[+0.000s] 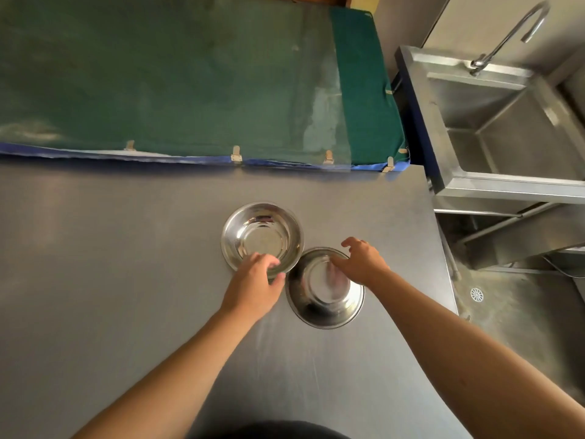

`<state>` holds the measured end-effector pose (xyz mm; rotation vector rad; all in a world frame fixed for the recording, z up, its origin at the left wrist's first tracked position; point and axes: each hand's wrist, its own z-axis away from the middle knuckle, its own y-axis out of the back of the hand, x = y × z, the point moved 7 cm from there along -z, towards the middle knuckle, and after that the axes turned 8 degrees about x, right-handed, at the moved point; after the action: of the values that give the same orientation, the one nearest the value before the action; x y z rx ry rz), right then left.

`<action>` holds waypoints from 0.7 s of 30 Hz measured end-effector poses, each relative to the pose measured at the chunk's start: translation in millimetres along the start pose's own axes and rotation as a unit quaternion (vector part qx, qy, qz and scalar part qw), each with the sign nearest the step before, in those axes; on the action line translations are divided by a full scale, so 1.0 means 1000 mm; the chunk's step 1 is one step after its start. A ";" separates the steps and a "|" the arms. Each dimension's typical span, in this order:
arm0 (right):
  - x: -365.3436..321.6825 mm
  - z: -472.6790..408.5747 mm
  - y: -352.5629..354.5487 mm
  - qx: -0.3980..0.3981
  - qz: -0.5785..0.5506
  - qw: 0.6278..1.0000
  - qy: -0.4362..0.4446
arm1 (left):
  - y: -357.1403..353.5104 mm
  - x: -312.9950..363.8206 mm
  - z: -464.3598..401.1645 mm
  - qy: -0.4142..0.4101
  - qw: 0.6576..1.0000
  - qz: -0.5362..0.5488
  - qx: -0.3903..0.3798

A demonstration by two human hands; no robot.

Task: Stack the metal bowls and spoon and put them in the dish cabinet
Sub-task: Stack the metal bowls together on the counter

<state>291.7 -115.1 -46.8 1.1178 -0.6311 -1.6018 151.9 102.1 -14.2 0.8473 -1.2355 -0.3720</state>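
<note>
The left hand (253, 282) sits at the near rim of the far bowl (262, 237). Its fingers (269, 261) curl over the rim and reach a little way inside, while the thumb (278, 278) presses against the outside of the rim. It is a pinch on the edge, the hand half closed. The bowl looks flat on the table (110, 264); whether it has lifted at all cannot be told.

The right hand (361, 259) is spread over the far edge of the near bowl (325, 288). The fingers are loosely fanned and bent, the index and middle tips (337, 264) pointing down into the bowl, the outer ones arched above the rim. Whether they touch the metal or only hover is unclear; a blurred reflection of the hand shows on the bowl's floor. It has hold of nothing that can be seen.

Both forearms come up from the bottom of the view, the left from lower left, the right from lower right, meeting at the bowls with wrists roughly straight and palms turned down.

The two bowls stand open side up, right of the table's middle, rims touching or nearly so, the near one to the right of the far one. No spoon shows. Behind the table hangs a green cloth (190, 77); to the right stands a sink (506, 122) with a tap (519, 30).
</note>
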 end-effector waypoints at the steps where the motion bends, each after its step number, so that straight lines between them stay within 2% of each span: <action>1: 0.006 0.003 -0.001 -0.009 0.003 1.000 -0.004 | -0.010 0.005 0.007 0.001 1.000 0.003 -0.022; 4: 0.019 0.012 -0.006 -0.037 0.014 0.999 -0.004 | -0.044 0.015 0.028 0.031 0.995 0.003 -0.097; 7: 0.026 0.019 -0.012 -0.045 -0.001 0.999 -0.001 | -0.073 0.007 0.042 0.143 0.977 0.044 -0.151; 12: 0.040 0.031 -0.024 -0.053 -0.032 0.998 -0.011 | -0.088 -0.017 0.048 0.309 0.936 0.132 -0.105; 16: 0.054 0.041 -0.035 -0.072 -0.099 0.990 -0.065 | -0.087 -0.033 0.051 0.385 0.904 0.171 -0.072; 21: 0.071 0.060 -0.047 -0.119 -0.228 0.952 -0.163 | -0.089 -0.039 0.056 0.438 0.865 0.225 -0.099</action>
<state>215.0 -174.3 -85.1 0.8623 -0.3859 -2.2271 104.3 49.8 -101.1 0.4238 -0.4866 0.2623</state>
